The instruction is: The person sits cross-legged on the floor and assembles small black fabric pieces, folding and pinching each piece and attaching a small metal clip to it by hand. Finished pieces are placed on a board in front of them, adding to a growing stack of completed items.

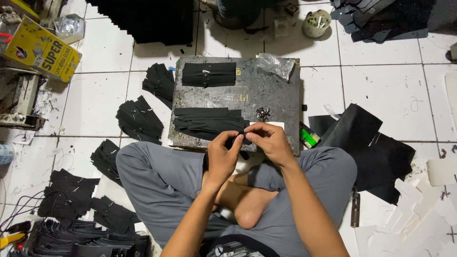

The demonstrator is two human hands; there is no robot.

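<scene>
Both hands are meeting over the near edge of the dark work slab (pixel 266 90), pinching one black strip (pixel 241 136) between them. The left hand (pixel 223 154) and right hand (pixel 269 140) are closed on it, fingertips almost touching. The strip's long axis is running left to right, though most is hidden. Just beyond the fingers, a stack of black strips (pixel 207 123) is lying crosswise; small metal clips (pixel 262 113) are sitting beyond the right hand.

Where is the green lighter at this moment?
In the head view, the green lighter lies on the floor just off the right edge of the dark work board, beside the person's right hand and the black sheets.
</scene>
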